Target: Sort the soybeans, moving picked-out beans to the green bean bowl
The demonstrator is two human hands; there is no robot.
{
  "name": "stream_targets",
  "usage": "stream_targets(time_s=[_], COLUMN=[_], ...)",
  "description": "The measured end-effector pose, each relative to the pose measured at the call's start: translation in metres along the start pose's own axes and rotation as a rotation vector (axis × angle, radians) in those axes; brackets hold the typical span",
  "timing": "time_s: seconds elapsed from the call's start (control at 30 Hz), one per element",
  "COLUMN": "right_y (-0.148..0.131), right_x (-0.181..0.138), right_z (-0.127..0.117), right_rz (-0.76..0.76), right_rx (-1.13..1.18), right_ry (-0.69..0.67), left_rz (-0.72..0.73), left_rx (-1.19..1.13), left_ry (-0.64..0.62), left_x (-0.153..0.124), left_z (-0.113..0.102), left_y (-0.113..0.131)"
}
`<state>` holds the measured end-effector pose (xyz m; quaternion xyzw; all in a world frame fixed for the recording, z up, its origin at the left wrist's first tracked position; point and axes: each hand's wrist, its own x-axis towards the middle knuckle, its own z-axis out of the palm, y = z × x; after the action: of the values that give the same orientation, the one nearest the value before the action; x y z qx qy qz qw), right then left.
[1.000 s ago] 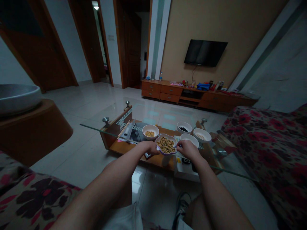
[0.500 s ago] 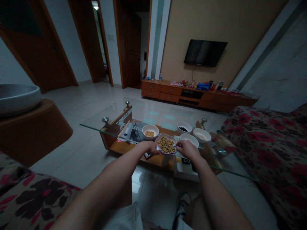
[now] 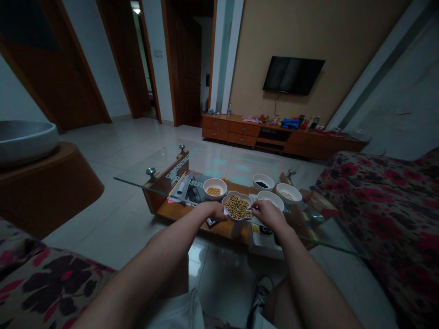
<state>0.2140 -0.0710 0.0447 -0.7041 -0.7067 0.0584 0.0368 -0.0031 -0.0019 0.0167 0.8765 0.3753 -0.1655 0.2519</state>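
My left hand point(image 3: 218, 212) is closed on the left rim of a scalloped, purple-edged bowl point(image 3: 237, 220) full of mixed yellow and dark beans point(image 3: 236, 207). At the bowl's right side, my right hand point(image 3: 266, 213) pinches a thin purplish utensil point(image 3: 250, 209). The utensil's tip is over the beans, too small to name its kind. Just beyond my right hand stands a white bowl point(image 3: 270, 195), partly covered by the hand. A bowl of yellow grains point(image 3: 215, 191) sits beyond my left hand. Farther right are bowls of black beans point(image 3: 262, 184) and pale pieces point(image 3: 287, 195).
The bowls stand on a glass-topped table point(image 3: 137, 183) with a lower wooden shelf point(image 3: 192, 212). A white box point(image 3: 264, 246) lies underneath at right. Flowered sofas flank me. A large basin point(image 3: 27, 139) rests on a brown stool point(image 3: 51, 183) at left.
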Motion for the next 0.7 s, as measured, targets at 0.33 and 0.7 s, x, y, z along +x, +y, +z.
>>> stream_targets(time_s=[0.33, 0.7], right_y=[0.001, 0.0019], right_x=[0.0005, 0.0008], right_z=[0.0017, 0.0012], right_rz=[-0.02, -0.018], right_rx=[-0.01, -0.022], right_ry=[-0.003, -0.004], left_rz=[-0.004, -0.01], left_rx=[-0.008, 0.01], left_ry=[-0.003, 0.005], left_x=[-0.005, -0.0026], left_z=[-0.0028, -0.0011], left_y=[0.0033, 0.0021])
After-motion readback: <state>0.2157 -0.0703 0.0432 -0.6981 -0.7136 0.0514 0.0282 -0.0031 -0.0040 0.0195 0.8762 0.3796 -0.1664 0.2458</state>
